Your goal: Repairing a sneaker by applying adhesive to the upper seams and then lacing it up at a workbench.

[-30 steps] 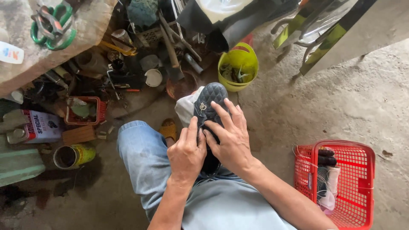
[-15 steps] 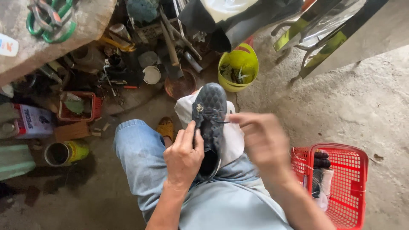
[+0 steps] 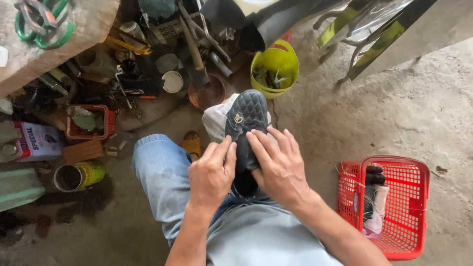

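Both hands, left (image 3: pixel 211 173) and right (image 3: pixel 279 166), close their grip on a black quilted shoe (image 3: pixel 245 129) with a small gold ornament

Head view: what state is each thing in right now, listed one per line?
Black quilted shoe: on the lap, toe pointing away, gripped.
Left hand: on the shoe's left side.
Right hand: on the shoe's right side.
Red basket: upright on the floor, holding items.
Green bucket: upright, open.
Tin can: lying sideways, open.
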